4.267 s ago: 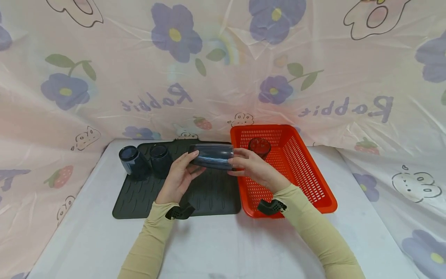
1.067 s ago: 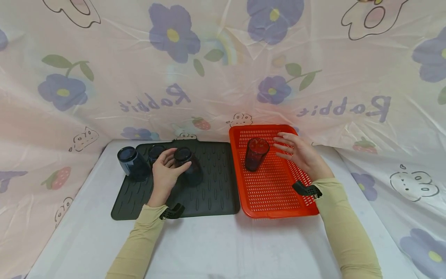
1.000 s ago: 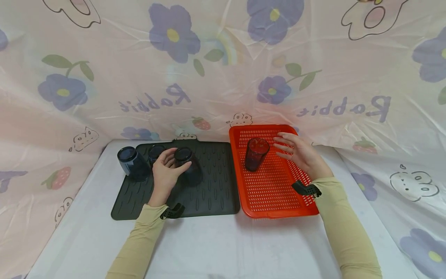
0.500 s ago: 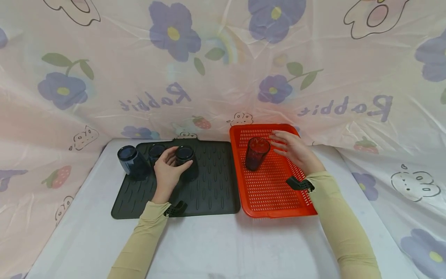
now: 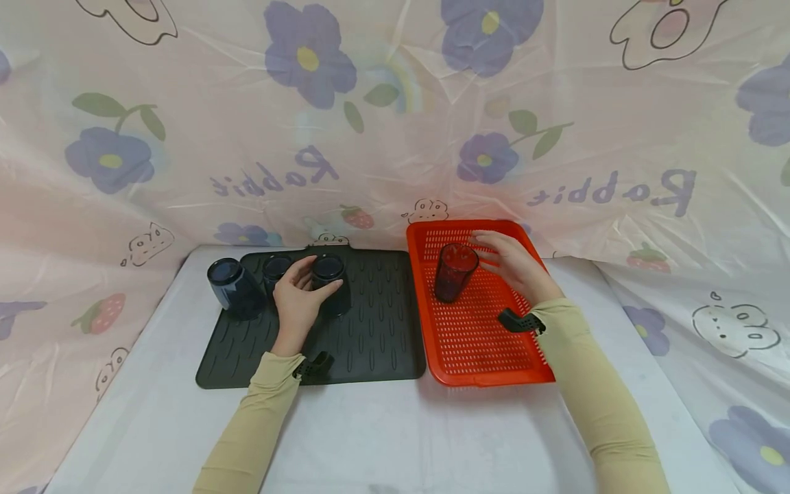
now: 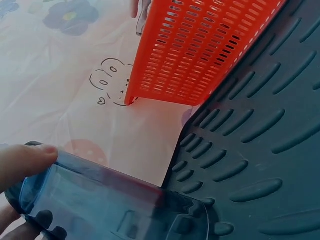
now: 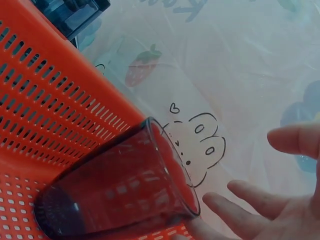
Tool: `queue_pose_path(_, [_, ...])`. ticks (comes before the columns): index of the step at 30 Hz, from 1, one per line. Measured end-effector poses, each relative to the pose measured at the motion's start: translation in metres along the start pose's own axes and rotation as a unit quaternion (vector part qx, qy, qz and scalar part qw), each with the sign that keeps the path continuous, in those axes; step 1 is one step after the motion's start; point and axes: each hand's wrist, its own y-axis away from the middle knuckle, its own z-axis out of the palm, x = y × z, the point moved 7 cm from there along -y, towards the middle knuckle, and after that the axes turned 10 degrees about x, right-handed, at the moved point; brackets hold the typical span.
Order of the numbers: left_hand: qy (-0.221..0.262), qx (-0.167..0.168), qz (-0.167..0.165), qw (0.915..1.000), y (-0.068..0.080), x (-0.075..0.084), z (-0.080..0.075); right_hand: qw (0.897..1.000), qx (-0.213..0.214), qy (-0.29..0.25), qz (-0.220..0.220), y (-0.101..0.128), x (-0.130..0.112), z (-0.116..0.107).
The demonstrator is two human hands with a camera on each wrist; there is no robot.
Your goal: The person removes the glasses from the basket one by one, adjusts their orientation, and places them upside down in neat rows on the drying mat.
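Right-hand grip (image 5: 509, 264) now nearer the glass (image 5: 454, 278) in the red basket (image 5: 478, 346)

Hung at back and sides with creased pale sheeting (image 5: 395, 154), printed with purple flowers (image 5: 310, 58), strawberries (image 5: 358, 218) and "Rabbit" lettering (image 5: 315, 163), above a white bench (image 5: 395, 432).

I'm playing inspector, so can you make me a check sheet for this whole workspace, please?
Surface: white table, dark ridged mat on it.
Job's things: leftmost glass and middle glass upside down on the mat; held glass upside down, on or just above it; basket glass mouth up in the red basket.
Clutter: nothing seen.
Hands: left hand grips the held glass; right hand beside the basket glass, touching or not unclear.
Cables: nothing seen.
Surroundings: flower-printed sheet behind the table.
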Motion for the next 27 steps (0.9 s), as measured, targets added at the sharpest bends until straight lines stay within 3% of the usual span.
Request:
queue_pose_path(10, [0.004, 0.003, 0.001, 1.0000, -0.001, -0.005, 0.001, 1.000, -0.001, 0.016, -0.012, -0.005, 0.001, 0.007])
queue_pose_path(14, [0.004, -0.004, 0.005, 1.0000, 0.004, 0.014, 0.001, 1.000, 0.000, 0.015, -0.014, -0.006, 0.001, 0.007])
queue_pose_path(17, [-0.001, -0.008, 0.009, 0.9999, 0.005, 0.017, 0.002, 1.000, -0.002, 0.014, -0.016, -0.005, 0.001, 0.007])
queue_pose_path(21, [-0.002, -0.007, 0.018, 0.9998, -0.001, -0.002, 0.004, 1.000, -0.004, 0.018, -0.020, -0.004, 0.001, 0.008])
queue_pose_path(27, [-0.033, -0.020, 0.026, 0.9989, 0.000, -0.003, 0.004, 1.000, -0.002, 0.022, -0.018, -0.004, 0.002, 0.008])
